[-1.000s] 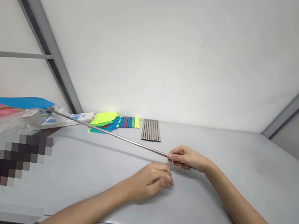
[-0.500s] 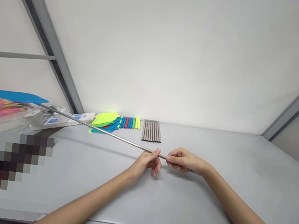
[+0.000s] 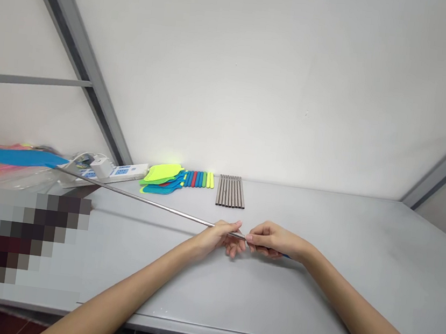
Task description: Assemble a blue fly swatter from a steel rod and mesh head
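Note:
A blue fly swatter with a long metal rod [image 3: 153, 203] reaches from the left edge of view to my hands. Its flat blue head [image 3: 16, 156] is at the far left, in the air. My right hand [image 3: 273, 239] is closed around the handle end, and a bit of blue shows below the palm. Beside it, my left hand [image 3: 224, 239] has its fingers apart and loosely curled. The rod runs behind the left thumb and shows again between the two hands; whether the palm touches it I cannot tell.
At the back lie stacked yellow, green and blue swatter heads [image 3: 163, 173], a row of coloured handles [image 3: 199, 179] and a row of metal tubes [image 3: 231, 192]. A power strip [image 3: 128, 173] and plastic bags [image 3: 6, 178] are at the left. A grey frame post [image 3: 77, 57] rises behind.
My left hand has opened a little and lies further over the rod. The swatter head has dipped slightly. My right hand keeps its hold, and the view has shifted a bit.

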The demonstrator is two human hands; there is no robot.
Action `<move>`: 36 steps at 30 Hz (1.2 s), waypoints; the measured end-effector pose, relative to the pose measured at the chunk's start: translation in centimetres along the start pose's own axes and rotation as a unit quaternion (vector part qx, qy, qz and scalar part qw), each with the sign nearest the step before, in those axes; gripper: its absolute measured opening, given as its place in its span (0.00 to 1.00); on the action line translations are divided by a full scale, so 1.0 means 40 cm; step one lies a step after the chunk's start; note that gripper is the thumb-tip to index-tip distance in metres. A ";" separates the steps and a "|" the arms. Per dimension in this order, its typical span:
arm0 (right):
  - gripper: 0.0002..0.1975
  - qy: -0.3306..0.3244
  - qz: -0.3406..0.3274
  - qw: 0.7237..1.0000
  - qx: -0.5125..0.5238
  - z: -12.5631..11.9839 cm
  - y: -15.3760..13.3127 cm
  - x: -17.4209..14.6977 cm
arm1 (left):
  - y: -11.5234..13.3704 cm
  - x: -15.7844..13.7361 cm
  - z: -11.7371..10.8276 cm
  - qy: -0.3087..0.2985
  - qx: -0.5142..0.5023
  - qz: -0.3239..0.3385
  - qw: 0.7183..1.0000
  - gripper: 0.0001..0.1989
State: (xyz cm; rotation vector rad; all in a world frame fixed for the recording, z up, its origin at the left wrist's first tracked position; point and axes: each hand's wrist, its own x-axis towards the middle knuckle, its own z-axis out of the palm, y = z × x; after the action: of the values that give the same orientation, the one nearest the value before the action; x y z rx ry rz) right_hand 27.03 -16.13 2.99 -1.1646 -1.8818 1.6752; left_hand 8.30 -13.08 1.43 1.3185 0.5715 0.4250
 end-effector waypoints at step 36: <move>0.18 -0.036 -0.020 0.999 0.012 -0.005 0.014 0.013 | -0.009 0.008 -0.006 -0.012 0.052 0.006 0.999 0.18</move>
State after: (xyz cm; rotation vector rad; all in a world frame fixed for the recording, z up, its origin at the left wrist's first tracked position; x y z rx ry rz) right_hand 27.06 -15.62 2.37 -1.0641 -1.9101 1.7341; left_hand 8.40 -12.78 1.00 1.4247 0.5718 0.3925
